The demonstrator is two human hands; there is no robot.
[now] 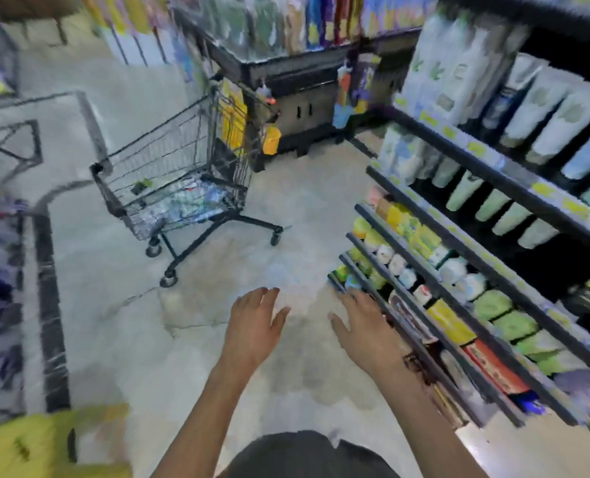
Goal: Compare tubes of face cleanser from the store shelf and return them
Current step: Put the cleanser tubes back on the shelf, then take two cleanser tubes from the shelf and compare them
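Pale, mottled stone floor [217, 339] fills the middle of your view, and both your hands hang over it with nothing in them. Your left hand [252, 322] is spread flat, palm down, fingers apart and thumb out to the side. Your right hand [362, 322] is likewise open and empty, its fingertips close to the front edge of the lowest rails of the dark metal store shelf unit [493, 267] on your right; whether it touches the rail is lost in blur. The white and pale green upright tubes of face cleanser [541, 115] stand in rows on the upper tiers of that shelf, well above and apart from both hands, with more light green tubes [493, 205] on the tier below. Small jars and yellow and green boxes crowd the lower tiers. A grey wire shopping cart [183, 188] with packaged goods in its basket stands on the floor ahead of you to the left.
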